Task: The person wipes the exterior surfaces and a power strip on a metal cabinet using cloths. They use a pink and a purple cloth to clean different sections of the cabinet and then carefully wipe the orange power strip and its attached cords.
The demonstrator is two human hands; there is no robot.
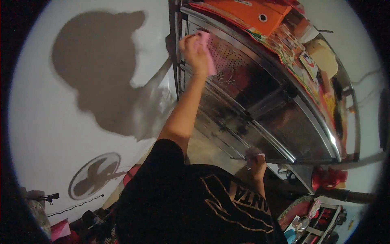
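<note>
My left hand (193,55) is raised and presses a pink cloth (209,58) against the upper panel of a shiny metal cabinet (262,85), near its left edge. The panel has rows of small dots and a branch-like pattern. Lower down, beside the cabinet's bottom edge, my right hand (258,166) is closed around something small; a pale bit of it shows at the fingers, but what it is cannot be told.
On the cabinet's top lie an orange bag (253,15) with a metal eyelet, a patterned cloth (286,45) and a cream container (323,56). A white wall (39,100) stands at the left. At lower right are a red object (329,178) and a rack (323,222).
</note>
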